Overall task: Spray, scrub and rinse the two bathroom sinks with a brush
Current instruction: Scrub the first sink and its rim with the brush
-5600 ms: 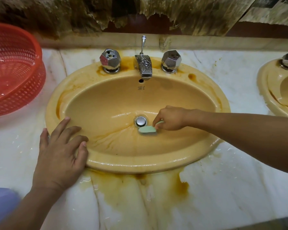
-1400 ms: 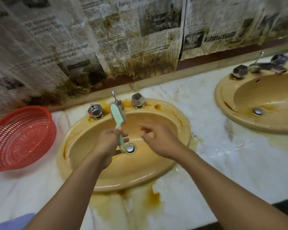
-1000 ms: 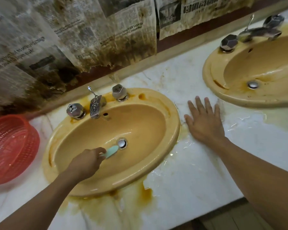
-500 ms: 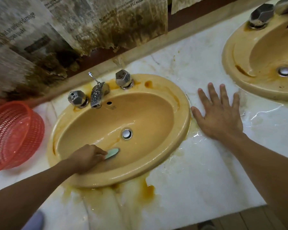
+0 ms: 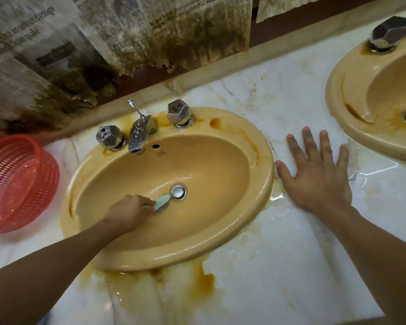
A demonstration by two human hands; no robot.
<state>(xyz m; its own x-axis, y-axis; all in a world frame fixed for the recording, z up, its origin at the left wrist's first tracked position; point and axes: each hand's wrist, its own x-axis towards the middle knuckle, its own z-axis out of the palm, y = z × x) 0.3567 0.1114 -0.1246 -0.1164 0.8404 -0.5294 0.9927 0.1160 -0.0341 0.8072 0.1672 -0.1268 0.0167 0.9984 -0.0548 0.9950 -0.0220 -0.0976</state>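
Yellow sink (image 5: 223,235), wet, rust-stained rim, set in white marble counter (image 5: 279,277). My left hand (image 5: 129,213) down in bowl, fingers curled round brush (image 5: 162,202) handle; mint-green head against bowl floor just beside drain (image 5: 178,192). My right hand (image 5: 314,177) flat on wet counter, fingers spread straight, holding nothing, thumb near sink rim. Second sink (image 5: 352,109) at far right. Tap (image 5: 138,134) between two knobs. Red basket (image 5: 17,181) left of sink.
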